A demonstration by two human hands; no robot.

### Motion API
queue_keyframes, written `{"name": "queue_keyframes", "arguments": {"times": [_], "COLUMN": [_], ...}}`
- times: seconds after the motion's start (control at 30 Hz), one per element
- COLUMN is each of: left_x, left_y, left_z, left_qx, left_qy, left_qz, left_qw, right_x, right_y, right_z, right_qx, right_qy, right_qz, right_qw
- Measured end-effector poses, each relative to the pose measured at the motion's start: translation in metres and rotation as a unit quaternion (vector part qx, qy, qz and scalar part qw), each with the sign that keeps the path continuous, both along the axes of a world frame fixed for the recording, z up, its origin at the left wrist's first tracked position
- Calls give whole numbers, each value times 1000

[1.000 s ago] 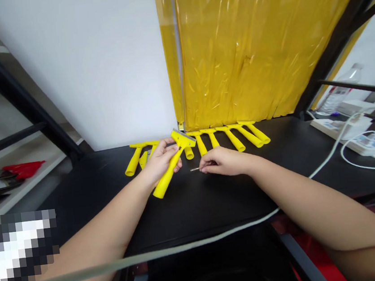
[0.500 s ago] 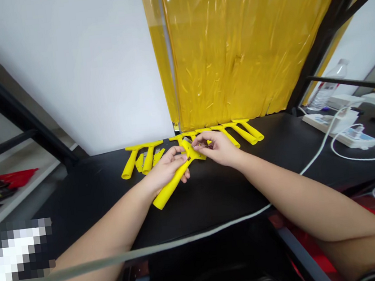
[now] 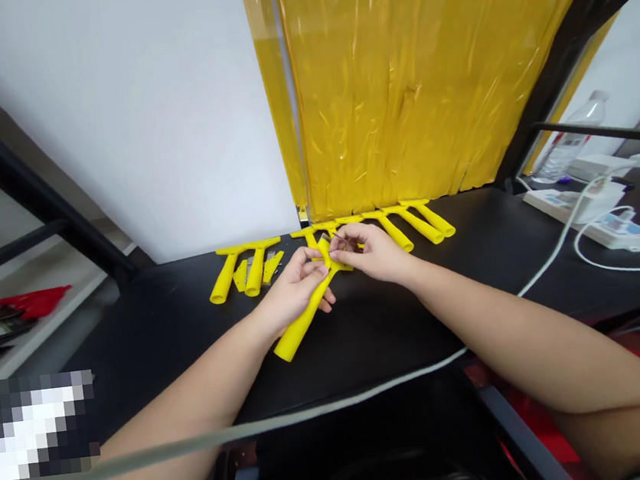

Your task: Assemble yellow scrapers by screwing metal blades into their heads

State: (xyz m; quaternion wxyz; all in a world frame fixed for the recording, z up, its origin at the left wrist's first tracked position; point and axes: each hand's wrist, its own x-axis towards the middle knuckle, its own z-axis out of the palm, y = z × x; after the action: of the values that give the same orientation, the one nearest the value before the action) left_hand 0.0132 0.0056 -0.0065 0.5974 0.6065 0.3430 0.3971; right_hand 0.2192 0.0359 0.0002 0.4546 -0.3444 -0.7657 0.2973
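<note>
Gripping yellow scraper (image 3: 305, 325) in left hand (image 3: 294, 288), right hand (image 3: 376, 253), earlier apart, now at its head (image 3: 325, 250), grip unclear

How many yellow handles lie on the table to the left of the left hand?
2: the leftmost handle and the next handle, beside it. More may be hidden behind the left hand.

Right hand (image 3: 371, 254) now at the yellow tool (image 3: 302, 328) — a second ago apart from it, over the bench (image 3: 405, 327) — fingers (image 3: 348, 234) partly hiding its head (image 3: 326, 250).
</note>
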Motion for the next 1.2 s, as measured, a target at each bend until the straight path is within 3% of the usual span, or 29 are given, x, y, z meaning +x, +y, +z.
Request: {"name": "queue_keyframes", "arguments": {"times": [0.17, 0.3, 0.47, 0.57, 0.63, 0.8, 1.2], "left_x": [2, 2, -3, -7, -8, -8, -7], "left_y": [-1, 1, 8, 12, 13, 14, 10], "left_z": [-1, 2, 10, 14, 15, 12, 8], "left_qx": [10, -24, -94, -102, -98, -84, -42], "left_qy": [-2, -29, -71, -90, -94, -90, -76], "left_qz": [8, 38, 122, 154, 167, 167, 145], "left_qw": [1000, 999, 985, 979, 976, 978, 986], "right_x": [-3, -1, 14, 25, 29, 32, 23], "right_y": [3, 3, 3, 4, 4, 2, -5], "right_z": [-3, -3, 2, 6, 9, 11, 11], "right_qx": [-105, -125, -84, -77, -50, 49, 52], "right_qy": [65, 60, -12, -65, -108, -208, -215], "right_qz": [22, -4, 6, 26, 2, -62, -78], "right_qw": [992, 990, 996, 995, 993, 975, 972]}}
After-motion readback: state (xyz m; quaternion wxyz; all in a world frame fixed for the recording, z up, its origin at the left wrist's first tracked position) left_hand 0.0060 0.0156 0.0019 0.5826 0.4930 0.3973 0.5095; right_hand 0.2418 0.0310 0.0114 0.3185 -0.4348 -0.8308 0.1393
